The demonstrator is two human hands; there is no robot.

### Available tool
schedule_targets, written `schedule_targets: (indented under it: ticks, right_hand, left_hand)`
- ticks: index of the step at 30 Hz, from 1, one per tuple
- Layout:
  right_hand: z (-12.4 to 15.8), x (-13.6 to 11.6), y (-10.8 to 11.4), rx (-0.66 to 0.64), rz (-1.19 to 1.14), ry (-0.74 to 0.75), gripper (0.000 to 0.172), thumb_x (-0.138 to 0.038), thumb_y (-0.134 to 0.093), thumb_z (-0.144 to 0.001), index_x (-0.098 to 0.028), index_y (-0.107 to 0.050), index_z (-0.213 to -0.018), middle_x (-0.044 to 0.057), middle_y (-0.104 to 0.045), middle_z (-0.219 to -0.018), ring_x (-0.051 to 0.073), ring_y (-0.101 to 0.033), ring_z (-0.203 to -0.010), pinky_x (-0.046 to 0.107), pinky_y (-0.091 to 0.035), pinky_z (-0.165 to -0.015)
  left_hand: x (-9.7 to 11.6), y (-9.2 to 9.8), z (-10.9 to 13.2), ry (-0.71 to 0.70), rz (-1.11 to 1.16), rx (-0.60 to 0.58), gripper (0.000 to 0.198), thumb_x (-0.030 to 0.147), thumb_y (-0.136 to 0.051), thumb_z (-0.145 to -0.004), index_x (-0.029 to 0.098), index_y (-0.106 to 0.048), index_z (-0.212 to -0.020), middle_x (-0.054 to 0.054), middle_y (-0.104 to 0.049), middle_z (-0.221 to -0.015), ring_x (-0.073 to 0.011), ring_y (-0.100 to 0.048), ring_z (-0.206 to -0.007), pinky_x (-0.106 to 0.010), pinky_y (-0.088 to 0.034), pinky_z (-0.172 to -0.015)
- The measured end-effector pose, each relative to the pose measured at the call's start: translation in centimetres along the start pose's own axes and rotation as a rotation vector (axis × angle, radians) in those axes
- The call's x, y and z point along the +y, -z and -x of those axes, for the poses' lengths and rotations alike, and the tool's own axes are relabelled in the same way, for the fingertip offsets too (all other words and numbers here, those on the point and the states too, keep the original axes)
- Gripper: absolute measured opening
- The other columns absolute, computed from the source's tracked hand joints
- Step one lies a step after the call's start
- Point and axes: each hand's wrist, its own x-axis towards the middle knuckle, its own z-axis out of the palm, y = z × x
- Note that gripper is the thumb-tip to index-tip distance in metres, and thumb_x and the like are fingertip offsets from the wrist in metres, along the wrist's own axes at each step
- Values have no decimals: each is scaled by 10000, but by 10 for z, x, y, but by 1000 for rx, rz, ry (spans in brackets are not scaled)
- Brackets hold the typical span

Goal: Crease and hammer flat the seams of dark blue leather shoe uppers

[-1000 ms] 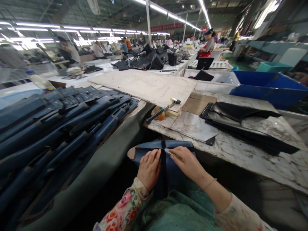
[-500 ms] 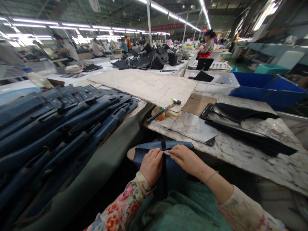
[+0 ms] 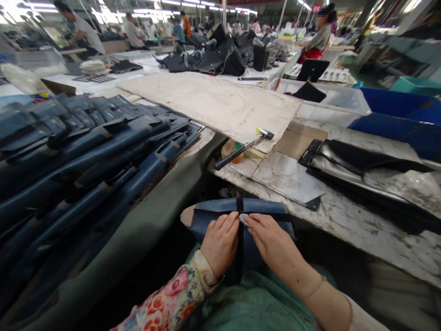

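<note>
A blue leather piece [image 3: 201, 224], like a bag panel with a folded top edge, rests across my lap. A black strap [image 3: 240, 250] runs down its middle. My left hand [image 3: 220, 241] presses on the piece left of the strap, its fingers bent together at the fold. On the other side, my right hand [image 3: 274, 241] pinches a small whitish scrap [image 3: 243, 219], perhaps cloth, against the strap at the same fold. My fingertips nearly meet there. What lies beneath the fingers is hidden.
Many blue leather pieces [image 3: 113, 151] lie stacked on the left. A hammer [image 3: 244, 151] sits on the bench ahead, beside a pale sheet [image 3: 220, 105]. Black leather pieces [image 3: 365, 170] lie to the right, before white [image 3: 337, 108] and blue bins [image 3: 389, 126]. Co-workers are farther back.
My view has tilted down and come a little closer. Both hands stay at the fold by the strap; the right hand's fingers lie slightly lower and flatter with the whitish scrap.
</note>
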Motion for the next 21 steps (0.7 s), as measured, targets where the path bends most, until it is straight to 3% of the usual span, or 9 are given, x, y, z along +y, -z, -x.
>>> schedule_targets:
  ticks: [9,21]
  right_hand:
    - [-13,-6,-3,-10,101,6,346,-106,-387,-862,-137,-546,-1168,109,-581,-1085,215,-531,-979,340,-520,-831]
    - [-3,-4,-2,-22,361,-56,396,-27,-398,-814,-145,-541,-1163,124,-602,-986,227,-542,-880,338,-529,-756]
  left_hand:
    - [-8,5,-7,35,15,-42,297,135,-400,-835,151,-552,-1090,-88,-544,-1243,-224,-504,-1009,-366,-467,-771]
    - [8,7,-5,20,81,-20,281,130,-435,-824,146,-570,-1070,-93,-569,-1207,-214,-518,-978,-363,-494,-787]
